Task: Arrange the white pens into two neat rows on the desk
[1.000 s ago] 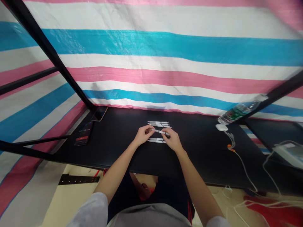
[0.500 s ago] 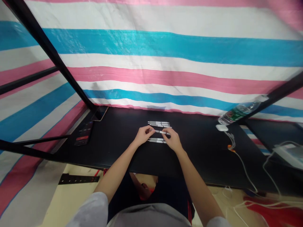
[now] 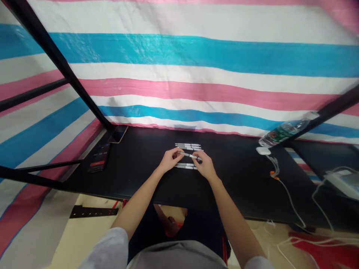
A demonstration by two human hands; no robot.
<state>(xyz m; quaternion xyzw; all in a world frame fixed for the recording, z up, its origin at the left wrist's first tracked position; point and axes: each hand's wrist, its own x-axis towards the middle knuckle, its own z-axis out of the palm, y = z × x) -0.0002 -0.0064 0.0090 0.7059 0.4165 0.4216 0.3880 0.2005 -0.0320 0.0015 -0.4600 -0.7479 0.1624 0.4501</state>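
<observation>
Holding a slim white-and-grey plastic pen (image 3: 187,154) crosswise, the left hand (image 3: 169,158) and right hand (image 3: 204,161) each pinch it near one end, over the middle of the smooth black table (image 3: 238,175). Compared with half a second ago, the pen slopes a little more, its right end lower, and the stretch showing between the fingers looks greyer; both hands have hardly moved. Between the held pen and the table's far edge, the row of white-and-grey pens (image 3: 187,146) lies as it did; the pair of white-and-grey pens (image 3: 186,166) nearer the front edge is likewise unchanged, its right end partly hidden by the right hand. Also unmoved are the black phone with a lit screen (image 3: 99,158) by the left edge and the clear plastic bottle with a green label (image 3: 284,132) toward the far right.
</observation>
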